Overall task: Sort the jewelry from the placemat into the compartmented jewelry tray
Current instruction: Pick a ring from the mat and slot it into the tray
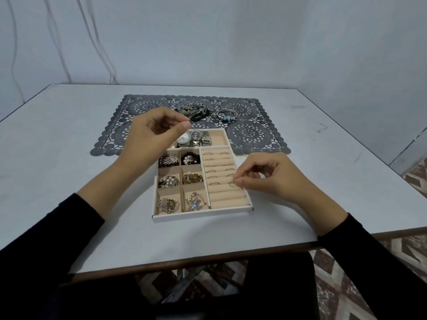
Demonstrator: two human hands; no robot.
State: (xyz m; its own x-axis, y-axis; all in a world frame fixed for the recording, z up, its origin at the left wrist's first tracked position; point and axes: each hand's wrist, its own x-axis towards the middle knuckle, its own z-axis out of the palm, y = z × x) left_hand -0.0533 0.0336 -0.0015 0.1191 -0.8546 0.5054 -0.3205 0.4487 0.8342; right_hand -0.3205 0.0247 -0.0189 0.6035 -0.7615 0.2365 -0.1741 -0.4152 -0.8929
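On the bench (69,146), the left hand (152,132) hovers over the back left corner of the jewelry tray (201,215), thumb and forefinger pinching a thin silvery piece (189,122). The tray is largely filled. Six small compartments (181,181) hold brooches and bead clusters, three watches (196,137) lie in the long back compartment, and several rings sit in the ring rolls (219,168), whose nearest rows are bare. Behind the tray, on the placemat (254,135), lie a tangle of dark chains (194,110) and a blue-beaded bracelet (227,116). Furthest right, the right hand (268,176) pinches a ring (231,182) low over the rolls.

By that layout the sorting looks mostly done, with the two held pieces and the two items on the placemat left to place.

The silvery piece is too fine to name as ring or earring. I cannot tell whether the right hand's ring is seated in a slot yet. The left hand hides the watch compartment's left end, and the tray covers part of the placemat.
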